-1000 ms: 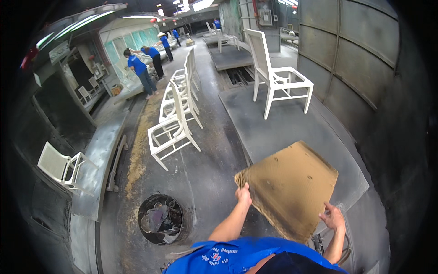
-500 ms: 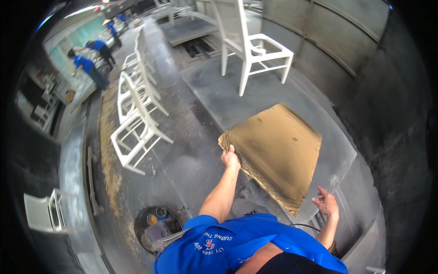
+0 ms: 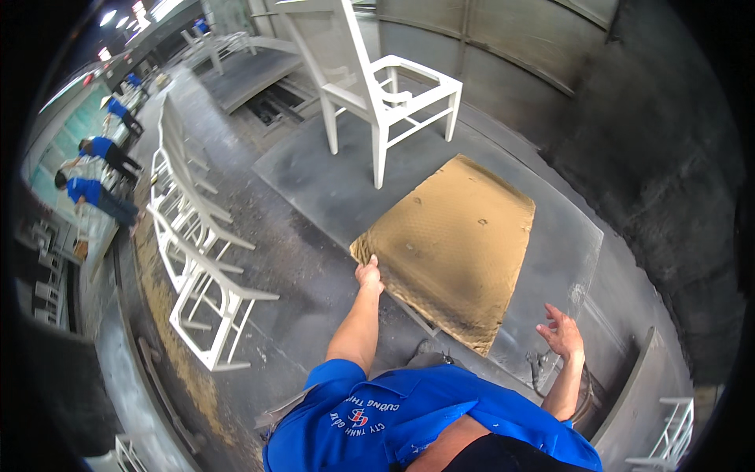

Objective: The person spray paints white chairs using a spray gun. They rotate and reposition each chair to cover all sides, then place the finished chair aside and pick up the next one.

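My left hand point(image 3: 369, 274) grips the near left corner of a brown cardboard sheet point(image 3: 452, 244), thumb on top. Dark stains mark the sheet's near edge, and it lies over a low grey platform point(image 3: 550, 259). Off the sheet's right side, my right hand point(image 3: 563, 333) hovers with its fingers apart and nothing in it. Just below that hand, a spray gun point(image 3: 541, 370) seems to stand by a dark round container, partly hidden by my forearm. Beyond the cardboard a white wooden chair frame point(image 3: 378, 102) stands on the platform, its seat an open frame.
A row of white chair frames point(image 3: 206, 291) stands on the floor at left. Several people in blue shirts point(image 3: 98, 193) work at the far left. Dark walls point(image 3: 629, 149) bound the right side. Another white chair point(image 3: 668, 436) sits at the lower right, behind a grey panel point(image 3: 629, 393).
The view has swung to the right. My left hand still holds the cardboard, which now appears flatter and lower. My right hand remains apart from it, and the spray gun has come into view.
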